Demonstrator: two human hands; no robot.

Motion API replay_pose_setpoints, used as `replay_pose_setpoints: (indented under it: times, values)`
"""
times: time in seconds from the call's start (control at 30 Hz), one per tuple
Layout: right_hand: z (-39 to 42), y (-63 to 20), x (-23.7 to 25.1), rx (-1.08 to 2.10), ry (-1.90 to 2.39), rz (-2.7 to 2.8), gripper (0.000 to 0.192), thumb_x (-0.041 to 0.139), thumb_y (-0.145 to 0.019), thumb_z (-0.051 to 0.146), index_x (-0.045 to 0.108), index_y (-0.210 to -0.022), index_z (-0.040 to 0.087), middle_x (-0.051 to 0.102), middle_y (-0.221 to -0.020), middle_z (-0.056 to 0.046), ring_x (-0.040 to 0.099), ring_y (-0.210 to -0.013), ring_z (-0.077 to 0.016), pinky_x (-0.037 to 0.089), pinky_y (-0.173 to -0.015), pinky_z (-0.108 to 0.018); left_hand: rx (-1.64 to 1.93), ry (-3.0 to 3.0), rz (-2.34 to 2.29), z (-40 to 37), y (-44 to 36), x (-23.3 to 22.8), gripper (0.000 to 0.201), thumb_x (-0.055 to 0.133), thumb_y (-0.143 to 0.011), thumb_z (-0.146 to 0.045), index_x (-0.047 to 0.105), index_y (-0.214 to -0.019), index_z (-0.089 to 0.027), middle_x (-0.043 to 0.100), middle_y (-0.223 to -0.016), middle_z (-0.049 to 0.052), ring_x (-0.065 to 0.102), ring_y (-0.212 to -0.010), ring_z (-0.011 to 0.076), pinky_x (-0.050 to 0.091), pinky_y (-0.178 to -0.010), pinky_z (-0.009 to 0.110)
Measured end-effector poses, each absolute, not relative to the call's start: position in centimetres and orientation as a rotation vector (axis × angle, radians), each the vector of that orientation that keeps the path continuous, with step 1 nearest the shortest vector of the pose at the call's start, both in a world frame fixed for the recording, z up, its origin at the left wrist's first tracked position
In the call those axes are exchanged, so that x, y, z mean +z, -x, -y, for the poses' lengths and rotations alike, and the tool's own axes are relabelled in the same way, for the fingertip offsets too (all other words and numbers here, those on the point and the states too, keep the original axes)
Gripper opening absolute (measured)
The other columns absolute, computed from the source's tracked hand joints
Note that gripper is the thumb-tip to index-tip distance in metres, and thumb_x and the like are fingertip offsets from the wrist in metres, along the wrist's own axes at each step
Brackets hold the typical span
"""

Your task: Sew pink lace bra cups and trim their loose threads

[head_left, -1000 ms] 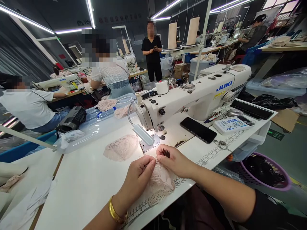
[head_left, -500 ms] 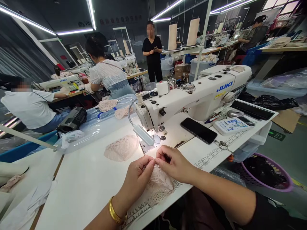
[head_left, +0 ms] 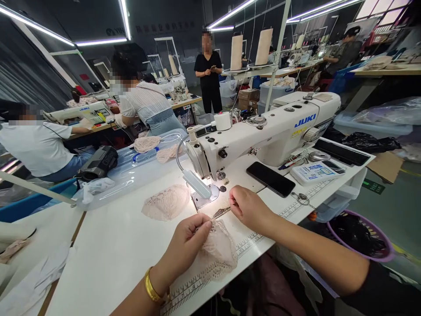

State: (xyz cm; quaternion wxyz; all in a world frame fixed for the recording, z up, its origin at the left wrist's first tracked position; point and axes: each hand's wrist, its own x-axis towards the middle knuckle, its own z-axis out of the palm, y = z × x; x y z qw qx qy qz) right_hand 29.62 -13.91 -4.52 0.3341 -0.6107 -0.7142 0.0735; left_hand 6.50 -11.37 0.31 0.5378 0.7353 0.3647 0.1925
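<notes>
My left hand (head_left: 187, 241), with a gold bangle at its wrist, pinches the upper edge of a pale pink lace piece (head_left: 222, 250). The lace hangs down over the ruler markings (head_left: 187, 289) along the table's front edge. To the right and a little higher, my right hand (head_left: 248, 205) is closed, thumb against fingers. Whatever it pinches is too small to make out. Just behind both hands are the needle plate (head_left: 213, 193) and the lamp (head_left: 197, 184) of a white sewing machine (head_left: 263, 131). A second lace piece (head_left: 166, 202) lies flat left of the plate.
A black phone (head_left: 270, 178), a white box (head_left: 314, 172) and small scissors-like metal tool (head_left: 302, 199) lie on the right. More lace (head_left: 147, 144) rests on clear plastic behind. A purple basket (head_left: 388, 254) stands below right. Several people are around; one person (head_left: 208, 74) stands facing this way.
My right hand has moved away from the left, to the right and slightly up. My left hand stays pinched on the lace, which now hangs more spread out.
</notes>
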Motion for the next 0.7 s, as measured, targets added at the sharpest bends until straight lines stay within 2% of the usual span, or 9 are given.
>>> replay_pose_setpoints:
  times: [0.07,0.13,0.2,0.23,0.3,0.37,0.43,0.6,0.7]
  values:
    - [14.0,-30.4,-4.5,0.181,1.659,1.985,0.012,0.055,-0.088,0.007,0.05,-0.087,0.019,0.061,-0.086,-0.007,0.055,-0.078,-0.023,0.044,-0.069,-0.035,0.468,-1.72,-0.886,11.2,-6.5,0.3,0.04,0.051,-0.098,-0.051,0.052,-0.074,-0.019,0.038,-0.068,-0.004,0.034,-0.063,0.0124,0.029,-0.059,0.025]
    - [14.3,-30.7,-4.0,0.08,1.63,2.026,0.008,0.061,-0.09,0.012,0.057,-0.095,0.016,0.065,-0.104,-0.015,0.058,-0.1,-0.0308,0.046,-0.085,-0.045,0.473,-1.711,-0.89,11.0,-6.5,0.4,0.039,0.051,-0.099,-0.051,0.054,-0.076,-0.019,0.039,-0.07,-0.004,0.035,-0.066,0.0128,0.03,-0.061,0.025]
    - [14.7,-30.5,-3.0,0.08,1.458,2.017,0.021,0.066,-0.093,0.022,0.059,-0.112,0.015,0.063,-0.125,-0.018,0.052,-0.119,-0.0349,0.04,-0.101,-0.053,0.471,-1.723,-0.885,11.0,-6.5,0.6,0.039,0.051,-0.099,-0.051,0.056,-0.079,-0.019,0.043,-0.073,-0.003,0.037,-0.068,0.0132,0.032,-0.063,0.025]
    - [15.0,-30.1,-2.4,0.172,1.344,2.013,0.026,0.065,-0.095,0.027,0.058,-0.118,0.017,0.061,-0.13,-0.016,0.051,-0.124,-0.0334,0.039,-0.105,-0.052,0.468,-1.737,-0.881,11.0,-6.6,0.7,0.038,0.051,-0.099,-0.052,0.058,-0.08,-0.019,0.044,-0.075,-0.003,0.039,-0.07,0.0135,0.032,-0.064,0.026]
    - [15.5,-29.3,-1.3,0.483,1.154,1.994,0.022,0.063,-0.098,0.031,0.059,-0.117,0.02,0.065,-0.122,-0.01,0.056,-0.117,-0.026,0.044,-0.101,-0.043,0.456,-1.754,-0.868,11.1,-6.7,0.9,0.039,0.051,-0.099,-0.052,0.058,-0.081,-0.019,0.045,-0.075,-0.003,0.039,-0.07,0.0135,0.033,-0.064,0.026]
    - [15.9,-28.4,-0.6,0.762,1.092,1.917,0.011,0.062,-0.098,0.031,0.061,-0.104,0.022,0.067,-0.103,-0.004,0.061,-0.097,-0.0193,0.049,-0.086,-0.033,0.437,-1.749,-0.852,11.3,-6.7,1.0,0.04,0.051,-0.099,-0.053,0.059,-0.08,-0.019,0.043,-0.074,-0.003,0.038,-0.068,0.013,0.032,-0.062,0.025]
    - [16.1,-27.7,-0.5,0.88,1.121,1.813,0.011,0.063,-0.097,0.031,0.06,-0.093,0.021,0.064,-0.088,0.0,0.058,-0.081,-0.0156,0.047,-0.072,-0.028,0.428,-1.732,-0.847,11.6,-6.6,1.2,0.04,0.052,-0.099,-0.054,0.06,-0.083,-0.019,0.044,-0.073,-0.004,0.037,-0.066,0.0123,0.032,-0.06,0.025]
    - [16.8,-27.4,-0.8,0.75,1.077,1.746,0.005,0.061,-0.097,0.021,0.061,-0.092,0.02,0.06,-0.083,0.002,0.056,-0.078,-0.0147,0.043,-0.069,-0.027,0.575,-1.887,-0.952,12.3,-6.5,1.5,0.026,0.067,-0.092,-0.046,0.07,-0.105,-0.024,0.06,-0.08,-0.002,0.052,-0.073,0.0149,0.043,-0.065,0.026]
    - [17.3,-27.5,-0.6,0.54,0.952,1.782,0.007,0.058,-0.097,0.016,0.061,-0.094,0.02,0.061,-0.087,-0.002,0.056,-0.084,-0.0171,0.045,-0.075,-0.03,0.718,-2.069,-0.904,12.7,-6.7,1.6,0.016,0.066,-0.094,-0.036,0.073,-0.103,-0.025,0.071,-0.087,0.001,0.064,-0.08,0.0166,0.05,-0.072,0.027]
